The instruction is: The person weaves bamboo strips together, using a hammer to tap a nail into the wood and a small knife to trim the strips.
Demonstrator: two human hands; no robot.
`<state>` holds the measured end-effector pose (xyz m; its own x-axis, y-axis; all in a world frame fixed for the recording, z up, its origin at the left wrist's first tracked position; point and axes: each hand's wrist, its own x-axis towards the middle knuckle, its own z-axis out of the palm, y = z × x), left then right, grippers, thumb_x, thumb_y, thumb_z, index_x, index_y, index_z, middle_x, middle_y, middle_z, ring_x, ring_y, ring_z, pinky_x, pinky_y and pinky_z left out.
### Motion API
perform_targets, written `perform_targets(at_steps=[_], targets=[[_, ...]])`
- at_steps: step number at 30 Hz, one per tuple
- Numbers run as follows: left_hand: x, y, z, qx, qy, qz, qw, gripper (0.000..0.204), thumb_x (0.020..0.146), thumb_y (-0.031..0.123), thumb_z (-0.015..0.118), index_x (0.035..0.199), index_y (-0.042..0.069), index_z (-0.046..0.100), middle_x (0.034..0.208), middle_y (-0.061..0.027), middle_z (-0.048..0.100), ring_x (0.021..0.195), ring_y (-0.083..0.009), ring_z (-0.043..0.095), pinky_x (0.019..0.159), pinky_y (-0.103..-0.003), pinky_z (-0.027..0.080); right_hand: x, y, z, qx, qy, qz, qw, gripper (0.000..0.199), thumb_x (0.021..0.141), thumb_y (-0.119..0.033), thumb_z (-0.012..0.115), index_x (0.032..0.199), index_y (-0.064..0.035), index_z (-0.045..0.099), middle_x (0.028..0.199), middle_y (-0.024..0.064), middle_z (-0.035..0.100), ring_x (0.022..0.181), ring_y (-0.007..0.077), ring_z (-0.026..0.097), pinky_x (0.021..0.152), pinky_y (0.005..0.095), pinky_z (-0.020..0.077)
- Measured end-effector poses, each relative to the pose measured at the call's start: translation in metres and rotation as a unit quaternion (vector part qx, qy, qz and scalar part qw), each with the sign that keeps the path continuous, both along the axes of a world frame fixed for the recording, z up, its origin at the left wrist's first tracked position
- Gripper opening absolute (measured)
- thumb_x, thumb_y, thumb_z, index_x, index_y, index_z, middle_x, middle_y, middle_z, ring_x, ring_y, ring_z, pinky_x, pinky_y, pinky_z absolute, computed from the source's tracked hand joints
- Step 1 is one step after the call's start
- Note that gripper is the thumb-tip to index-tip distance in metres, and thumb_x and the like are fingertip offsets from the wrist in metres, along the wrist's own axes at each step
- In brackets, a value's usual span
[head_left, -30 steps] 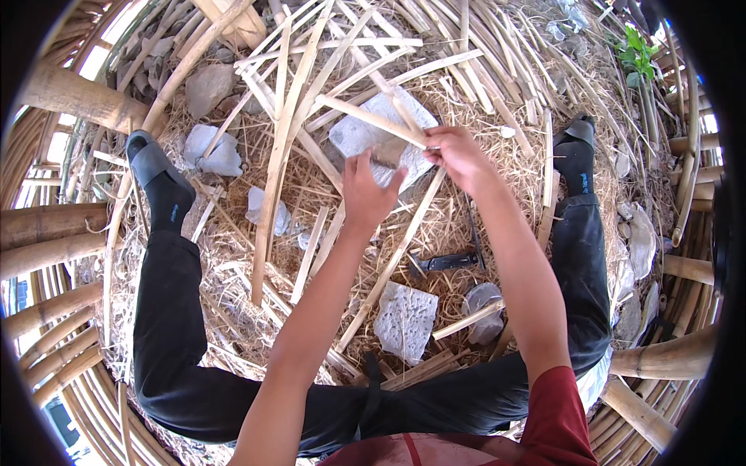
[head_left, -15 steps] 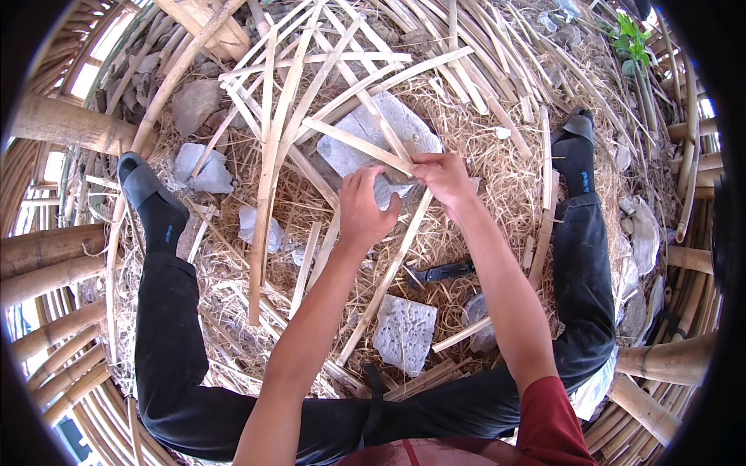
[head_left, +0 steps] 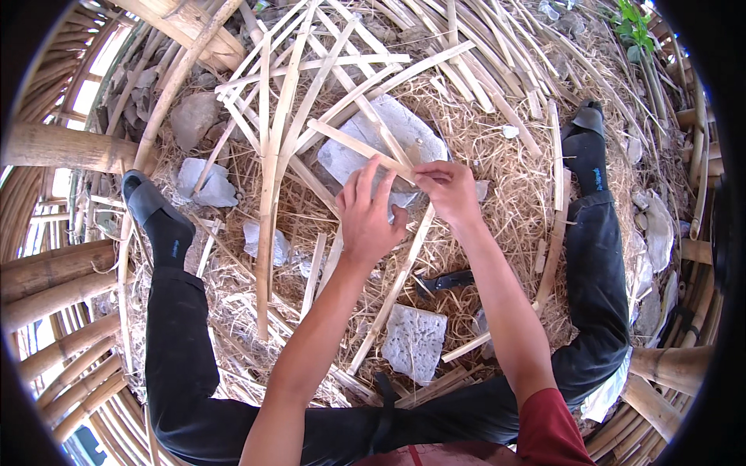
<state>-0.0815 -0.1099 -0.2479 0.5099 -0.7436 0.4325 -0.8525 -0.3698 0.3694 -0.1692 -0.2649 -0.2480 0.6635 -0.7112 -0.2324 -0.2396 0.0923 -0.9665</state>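
Note:
My right hand (head_left: 452,194) pinches the near end of a short, pale bamboo strip (head_left: 350,141), which slants away to the left over a flat grey stone (head_left: 420,138). My left hand (head_left: 368,216) is beside it with its fingers apart. Its fingertips overlap the strip's edge, and whether they touch it I cannot tell. Longer split strips (head_left: 268,194) cross one another around the stone. One more strip (head_left: 395,289) runs from below my hands toward my lap. A dark tool (head_left: 447,280), its kind unclear, lies in the shavings by my right forearm.
Thin shavings (head_left: 497,210) cover the ground between my outstretched legs. A pitted grey block (head_left: 415,342) lies near my lap, and pale rocks (head_left: 206,182) sit by my left foot. Many split strips (head_left: 482,74) are heaped at the far side. Bamboo poles (head_left: 62,145) stand along both sides.
My left hand's fingers have spread a little and straightened near the strip. My right hand keeps its pinch. The whole view has shifted slightly.

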Motion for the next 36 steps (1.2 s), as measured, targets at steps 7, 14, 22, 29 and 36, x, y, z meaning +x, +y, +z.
perform_targets(at_steps=[7,14,22,29,36], targets=[[0.003,-0.004,-0.001,0.056,-0.003,-0.01,0.998,0.075,0.073,0.013,0.07,0.147,0.02,0.058,0.148,-0.0088,0.049,0.127,-0.0363,0.046,0.11,-0.054,0.031,-0.004,-0.006,-0.001,0.073,-0.02,0.02,0.997,0.025,0.086,-0.008,0.078,0.108,0.0057,0.077,0.094,0.0137,0.078,0.089,0.0169,0.073,0.082,0.0304,0.0557],[0.003,-0.008,-0.007,0.062,0.014,-0.026,0.998,0.078,0.072,0.012,0.07,0.149,0.018,0.057,0.153,-0.0121,0.046,0.137,-0.0395,0.042,0.111,-0.056,0.03,-0.023,0.007,-0.002,0.064,-0.093,0.018,0.993,0.037,0.086,-0.002,0.076,0.121,0.0085,0.071,0.109,0.0184,0.074,0.098,0.0196,0.074,0.088,0.0296,0.0597],[0.007,-0.006,-0.012,0.068,-0.006,-0.04,0.997,0.081,0.076,0.015,0.067,0.155,0.018,0.05,0.155,-0.0134,0.044,0.142,-0.0391,0.041,0.111,-0.055,0.034,-0.009,0.028,-0.001,-0.089,-0.056,-0.076,0.992,0.025,0.084,-0.004,0.082,0.107,0.0044,0.077,0.096,0.016,0.076,0.085,0.0208,0.078,0.078,0.0297,0.0624],[0.007,-0.011,-0.019,0.054,-0.001,-0.041,0.998,0.081,0.077,0.015,0.066,0.155,0.018,0.049,0.155,-0.013,0.044,0.14,-0.0401,0.042,0.11,-0.056,0.034,-0.009,0.022,-0.001,-0.064,-0.055,-0.067,0.994,0.023,0.084,-0.003,0.082,0.106,0.0046,0.078,0.096,0.0176,0.078,0.084,0.0216,0.079,0.077,0.0298,0.063],[0.002,-0.007,-0.015,0.101,-0.041,-0.012,0.994,0.079,0.079,0.014,0.065,0.156,0.018,0.049,0.156,-0.0115,0.047,0.146,-0.0379,0.039,0.11,-0.054,0.03,-0.01,0.021,-0.005,-0.109,-0.069,-0.05,0.99,0.024,0.083,-0.001,0.081,0.106,0.0041,0.078,0.098,0.0164,0.076,0.085,0.0212,0.078,0.078,0.0299,0.064]])
